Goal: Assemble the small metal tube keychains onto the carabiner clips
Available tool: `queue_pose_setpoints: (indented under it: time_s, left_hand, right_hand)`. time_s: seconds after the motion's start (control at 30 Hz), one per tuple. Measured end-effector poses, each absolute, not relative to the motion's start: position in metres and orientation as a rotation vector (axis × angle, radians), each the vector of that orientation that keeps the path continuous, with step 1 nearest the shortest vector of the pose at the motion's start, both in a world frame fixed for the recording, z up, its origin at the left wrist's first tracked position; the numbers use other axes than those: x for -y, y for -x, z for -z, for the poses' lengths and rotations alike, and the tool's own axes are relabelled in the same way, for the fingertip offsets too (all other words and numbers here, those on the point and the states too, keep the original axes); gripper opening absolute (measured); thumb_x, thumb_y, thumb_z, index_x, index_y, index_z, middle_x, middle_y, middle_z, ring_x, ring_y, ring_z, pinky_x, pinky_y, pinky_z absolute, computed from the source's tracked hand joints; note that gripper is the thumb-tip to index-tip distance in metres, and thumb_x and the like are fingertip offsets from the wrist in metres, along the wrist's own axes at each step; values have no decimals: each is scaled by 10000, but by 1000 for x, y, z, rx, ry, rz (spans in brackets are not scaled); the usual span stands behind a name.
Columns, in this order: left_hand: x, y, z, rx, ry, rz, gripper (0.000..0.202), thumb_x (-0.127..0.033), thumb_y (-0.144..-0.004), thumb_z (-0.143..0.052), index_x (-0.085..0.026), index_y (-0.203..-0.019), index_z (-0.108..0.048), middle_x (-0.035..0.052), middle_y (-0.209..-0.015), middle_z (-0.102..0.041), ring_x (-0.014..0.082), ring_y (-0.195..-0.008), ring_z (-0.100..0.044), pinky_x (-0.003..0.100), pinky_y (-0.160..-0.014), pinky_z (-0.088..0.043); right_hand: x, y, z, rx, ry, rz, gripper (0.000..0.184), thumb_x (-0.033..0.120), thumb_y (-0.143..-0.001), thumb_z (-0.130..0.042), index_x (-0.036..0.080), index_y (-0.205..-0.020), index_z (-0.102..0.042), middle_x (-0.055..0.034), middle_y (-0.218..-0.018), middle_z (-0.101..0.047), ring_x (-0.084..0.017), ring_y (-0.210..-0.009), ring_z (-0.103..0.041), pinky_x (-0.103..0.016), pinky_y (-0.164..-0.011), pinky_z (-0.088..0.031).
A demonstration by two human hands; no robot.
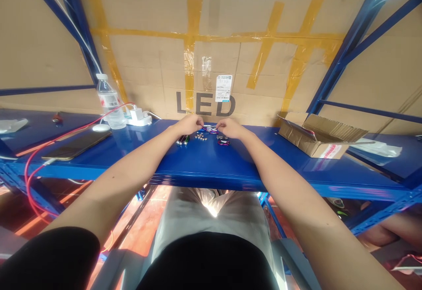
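Observation:
Over the far part of the blue shelf top, my left hand and my right hand face each other with curled fingers. Each is closed in a pinch, and what the fingertips hold is too small to make out. Small shiny blue and purple metal pieces lie between the fingertips. Just below my left hand are several short dark tubes with shiny ends. A scatter of tiny silvery pieces sits in the middle. Near my right hand rests a shiny purple-pink ring-shaped piece.
An open cardboard box stands on the right. To the left are a water bottle, a white power strip and a phone with a red cable. A large taped cardboard panel closes off the back.

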State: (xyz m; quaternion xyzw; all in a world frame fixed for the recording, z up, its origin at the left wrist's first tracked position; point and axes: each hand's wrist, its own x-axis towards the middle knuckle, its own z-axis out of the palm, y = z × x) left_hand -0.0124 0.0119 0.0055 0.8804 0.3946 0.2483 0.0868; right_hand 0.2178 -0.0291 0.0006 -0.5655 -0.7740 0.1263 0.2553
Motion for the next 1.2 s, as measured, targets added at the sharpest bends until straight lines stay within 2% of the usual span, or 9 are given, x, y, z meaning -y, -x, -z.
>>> queue_pose_setpoints:
  time_s: [0.13,0.2,0.37,0.47,0.6,0.77,0.87,1.07,1.2]
  left_hand:
    - [5,7,-11,-1029,-2380,-1060,193,-202,-893,-601,-133,-1009,-738,77,-851,-765,201,-822,-702,325,-800,-542]
    - [14,4,-14,-976,-2236,-1167,189,-238,-916,-623,-128,-1037,-717,74,-812,-766,191,-784,-703,331,-797,-545]
    - [21,1,-16,-865,-2052,-1262,184,-238,-891,-699,-127,-1037,-688,86,-842,-780,202,-838,-730,356,-844,-549]
    - [20,0,-14,-838,-2013,-1264,188,-227,-874,-714,-127,-1032,-687,85,-861,-782,213,-884,-744,363,-869,-548]
    - [21,1,-14,-810,-2002,-1290,194,-207,-854,-715,-134,-1030,-678,78,-875,-778,212,-898,-744,356,-869,-548]
    - [21,1,-15,-887,-2087,-1307,231,-222,-825,-724,-147,-1036,-671,38,-810,-734,192,-803,-695,331,-776,-531]
    - [18,2,-12,-948,-2182,-1279,242,-230,-784,-754,-156,-995,-661,41,-882,-720,189,-839,-670,324,-782,-516]
    - [15,-4,-1,-831,-2317,-1015,164,-297,-857,-671,-167,-957,-664,47,-908,-701,182,-833,-632,305,-754,-488]
    - [17,-8,-1,-937,-2455,-989,238,-301,-960,-503,-172,-824,-648,31,-777,-650,177,-745,-574,309,-714,-441]
  right_hand:
    - [28,-216,1,2013,1432,-416,484,172,-852,-747,124,-1323,-643,-165,-1313,-709,-258,-1154,-678,-324,-931,-543]
    - [27,-215,1,2000,1336,-470,527,170,-830,-778,135,-1334,-627,-148,-1282,-723,-250,-1132,-687,-329,-923,-552]
    - [35,-209,-5,1963,1171,-619,205,123,-938,-626,142,-1130,-696,-84,-950,-772,-188,-881,-721,-299,-816,-577]
    - [43,-205,-10,1902,1116,-824,181,128,-939,-641,148,-1112,-689,-87,-985,-763,-170,-890,-727,-280,-823,-593]
    - [47,-201,-12,1766,1054,-1045,151,259,-997,-618,144,-1082,-664,-104,-948,-747,-176,-856,-738,-303,-805,-620]
    - [47,-200,-9,1800,1146,-812,125,191,-1009,-569,158,-899,-618,-15,-694,-650,-130,-642,-649,-253,-685,-572]
    - [48,-201,-10,1930,1233,-603,179,172,-1018,-503,159,-903,-639,15,-631,-601,-127,-573,-580,-251,-640,-503]
    - [41,-202,-5,2164,1208,-308,168,184,-966,-565,157,-993,-729,-42,-911,-730,-179,-850,-636,-263,-762,-456]
    - [38,-198,-1,2161,1176,-393,216,138,-943,-583,159,-1133,-684,-52,-939,-743,-174,-825,-655,-262,-748,-469]
